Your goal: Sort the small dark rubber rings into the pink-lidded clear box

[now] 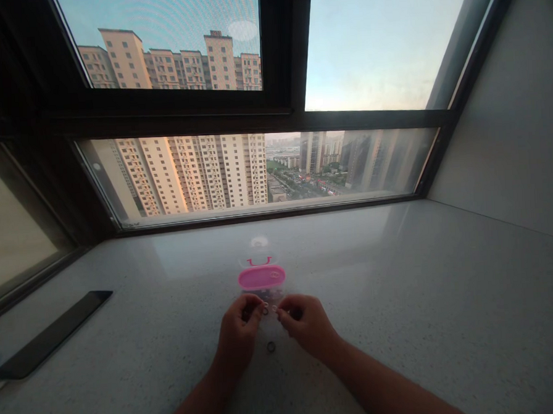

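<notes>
My left hand [239, 332] and my right hand [308, 326] meet over a speckled stone counter [402, 299], fingertips pinched close together. Small pale rings [269, 307] show at the fingertips of both hands, though their exact grip is too small to make out. Just beyond the hands stands a clear plastic box with a pink lid [261, 277], holding several dark small items. Its lower part is hidden behind my fingers. A dark rubber ring [271, 347] lies on the counter just below and between my hands.
A black tablet or phone [51, 335] lies flat on the counter at the left. The counter's far edge meets a dark-framed window [265, 170] looking onto tower blocks. A pale wall [498, 109] rises at the right.
</notes>
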`<state>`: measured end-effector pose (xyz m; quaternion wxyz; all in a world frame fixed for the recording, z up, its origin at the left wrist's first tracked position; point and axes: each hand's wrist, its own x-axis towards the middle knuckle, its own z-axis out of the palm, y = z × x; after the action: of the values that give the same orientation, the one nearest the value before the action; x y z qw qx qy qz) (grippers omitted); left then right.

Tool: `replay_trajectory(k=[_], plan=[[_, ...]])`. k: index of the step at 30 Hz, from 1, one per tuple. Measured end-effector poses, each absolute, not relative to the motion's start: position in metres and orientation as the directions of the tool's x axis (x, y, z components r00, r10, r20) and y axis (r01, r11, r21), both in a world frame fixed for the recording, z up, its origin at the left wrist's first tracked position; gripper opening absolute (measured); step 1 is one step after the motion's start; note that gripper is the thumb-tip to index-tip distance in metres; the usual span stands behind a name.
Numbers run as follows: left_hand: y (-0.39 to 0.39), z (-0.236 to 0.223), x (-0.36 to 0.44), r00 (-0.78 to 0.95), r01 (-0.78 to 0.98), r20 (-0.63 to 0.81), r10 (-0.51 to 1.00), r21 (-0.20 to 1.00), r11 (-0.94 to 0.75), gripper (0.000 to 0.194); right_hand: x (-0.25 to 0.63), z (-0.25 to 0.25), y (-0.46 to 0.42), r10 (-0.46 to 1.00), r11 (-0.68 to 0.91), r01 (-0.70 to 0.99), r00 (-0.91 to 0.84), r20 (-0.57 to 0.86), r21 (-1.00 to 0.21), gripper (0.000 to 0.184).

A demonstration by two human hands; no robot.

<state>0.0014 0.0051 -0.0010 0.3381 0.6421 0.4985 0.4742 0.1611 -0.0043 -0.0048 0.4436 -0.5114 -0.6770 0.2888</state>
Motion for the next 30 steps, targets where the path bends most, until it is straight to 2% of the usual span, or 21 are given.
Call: replay_trajectory(k=[16, 30], plan=[[0.0048, -0.0005, 0.0017, 0.058, 0.314, 0.256, 0.965, 0.913, -0.261, 0.019, 0.1611, -0.0075, -0.0027, 0.961, 0.276, 0.372, -0.084, 0.264, -0.886, 0.020], [0.0046, -0.0022, 0.0008, 0.067, 0.334, 0.269, 0.961, 0.901, -0.276, 0.018, 0.1619, -0.0029, -0.0036, 0.940, 0.315, 0.430, -0.017, 0.341, -0.846, 0.020]])
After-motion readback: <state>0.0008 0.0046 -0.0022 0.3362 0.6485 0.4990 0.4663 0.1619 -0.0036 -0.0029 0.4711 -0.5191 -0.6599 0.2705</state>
